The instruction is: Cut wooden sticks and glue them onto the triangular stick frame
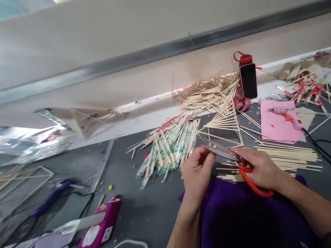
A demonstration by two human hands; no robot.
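In the head view, my right hand [260, 168] is closed on a pair of scissors [224, 152] with red handles. The blades point left and stand slightly apart. My left hand [198, 168] has its fingers pinched together at the blades; a tiny pale bit shows there, but I cannot make out what it is. Just beyond the blades stands a fan-like frame of wooden sticks [222, 120]. Loose wooden sticks [289, 156] lie in a row beside my right hand. Left of my left hand is a heap of wrapped chopsticks [168, 148].
A pink-and-white glue gun [287, 115] rests on pink paper [266, 127]. Behind are a stick pile [207, 94], a red-capped bottle [245, 59] and a phone [248, 81] leaning on it. At left lie a blue corded tool [53, 197] and a magenta box [103, 220].
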